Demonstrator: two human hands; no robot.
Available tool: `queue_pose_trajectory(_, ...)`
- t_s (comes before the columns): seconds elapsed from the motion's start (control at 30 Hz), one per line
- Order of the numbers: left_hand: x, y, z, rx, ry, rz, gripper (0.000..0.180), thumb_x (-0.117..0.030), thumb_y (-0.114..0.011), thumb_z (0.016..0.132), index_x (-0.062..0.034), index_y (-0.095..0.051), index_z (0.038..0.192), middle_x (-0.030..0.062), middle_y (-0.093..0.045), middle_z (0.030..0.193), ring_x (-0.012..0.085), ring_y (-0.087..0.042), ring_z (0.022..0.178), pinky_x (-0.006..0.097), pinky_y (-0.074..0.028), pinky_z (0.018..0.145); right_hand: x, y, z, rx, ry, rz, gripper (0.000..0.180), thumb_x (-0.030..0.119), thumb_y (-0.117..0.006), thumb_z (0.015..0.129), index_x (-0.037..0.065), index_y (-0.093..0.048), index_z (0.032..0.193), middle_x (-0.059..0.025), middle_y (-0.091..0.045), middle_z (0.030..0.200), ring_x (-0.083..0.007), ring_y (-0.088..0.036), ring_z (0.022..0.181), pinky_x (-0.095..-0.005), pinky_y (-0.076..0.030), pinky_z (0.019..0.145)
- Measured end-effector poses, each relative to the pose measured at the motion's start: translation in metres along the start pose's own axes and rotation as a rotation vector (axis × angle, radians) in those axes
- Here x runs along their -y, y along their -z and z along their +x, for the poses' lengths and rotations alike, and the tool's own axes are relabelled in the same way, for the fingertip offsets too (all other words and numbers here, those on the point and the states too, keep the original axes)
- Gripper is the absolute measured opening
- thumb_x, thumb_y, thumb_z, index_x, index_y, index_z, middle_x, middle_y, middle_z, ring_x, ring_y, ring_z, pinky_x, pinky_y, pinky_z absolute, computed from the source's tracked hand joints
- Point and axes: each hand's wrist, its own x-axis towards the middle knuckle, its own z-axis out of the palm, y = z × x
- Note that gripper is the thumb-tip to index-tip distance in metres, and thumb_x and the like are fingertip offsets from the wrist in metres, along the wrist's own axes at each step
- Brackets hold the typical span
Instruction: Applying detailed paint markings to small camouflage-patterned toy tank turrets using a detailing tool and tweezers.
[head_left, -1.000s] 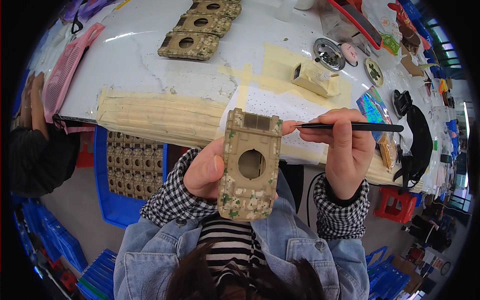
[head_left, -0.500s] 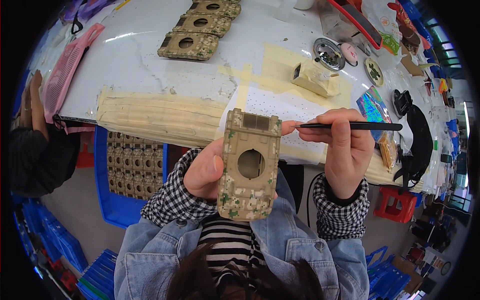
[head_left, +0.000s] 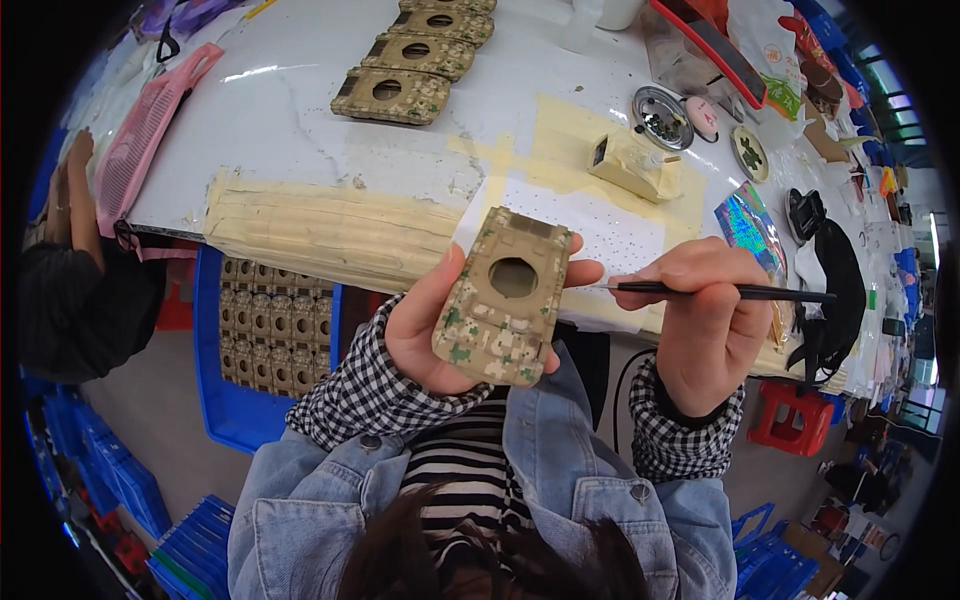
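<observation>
My left hand [head_left: 428, 340] holds a toy tank hull shell [head_left: 510, 318], tan with pixel camouflage and a round hole in its upper deck. Its thumb lies along the left edge, and fingertips show at the right edge. In my right hand [head_left: 715, 325] is a pair of slim black tweezers [head_left: 790, 294], pinched between thumb and fingers. Their fine tip points left, near the left fingertips and just right of the shell. I cannot make out anything in the tip. Behind the hands lies a white sheet [head_left: 625, 230] dotted with small dark specks.
More camouflaged shells [head_left: 390, 95] stand in a row at the far side. A tape-wrapped block [head_left: 635, 165], a round metal dish [head_left: 662, 118] and a red-edged phone [head_left: 710, 50] lie right. A blue crate [head_left: 235, 425] of shells sits lower left, near another person's arm [head_left: 82, 200].
The shell has tilted, its top leaning right, and shifted slightly up. My right hand and the tweezers have moved a little right and down, away from the shell.
</observation>
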Motion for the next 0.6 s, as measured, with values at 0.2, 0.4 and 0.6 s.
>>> queue_pose_trajectory(0.2, 0.003, 0.001, -0.002, 0.019, 0.085, -0.283, 0.061, -0.046, -0.019, 0.097, -0.0086, -0.010, 0.144, 0.0239, -0.033, 0.136, 0.0394, -0.058, 0.100, 0.043, -0.055, 0.084, 0.004, -0.009, 0.003, 0.150, 0.048, 0.016, 0.020, 0.015, -0.059, 0.089, -0.005, -0.063, 0.092, -0.0137, -0.067, 0.089, -0.0196, -0.062, 0.081, -0.0283, -0.049, 0.072)
queue_pose_trajectory(0.4, 0.003, 0.004, -0.005, -0.011, 0.114, -0.293, 0.061, -0.044, -0.021, 0.098, -0.0050, -0.012, 0.143, 0.0243, -0.045, 0.126, 0.0420, -0.059, 0.097, 0.044, -0.056, 0.081, 0.008, -0.010, 0.006, 0.210, 0.004, -0.032, 0.019, 0.014, -0.060, 0.088, -0.004, -0.064, 0.093, -0.0132, -0.067, 0.089, -0.0184, -0.062, 0.076, -0.0275, -0.049, 0.071)
queue_pose_trajectory(0.6, 0.005, 0.004, -0.006, -0.026, 0.133, -0.351, 0.061, -0.044, -0.022, 0.098, -0.0023, -0.013, 0.142, 0.0241, -0.050, 0.121, 0.0417, -0.059, 0.096, 0.043, -0.056, 0.080, 0.007, -0.008, 0.007, 0.221, -0.005, 0.002, 0.017, 0.011, -0.059, 0.088, -0.004, -0.064, 0.093, -0.0135, -0.066, 0.088, -0.0174, -0.061, 0.074, -0.0275, -0.049, 0.070)
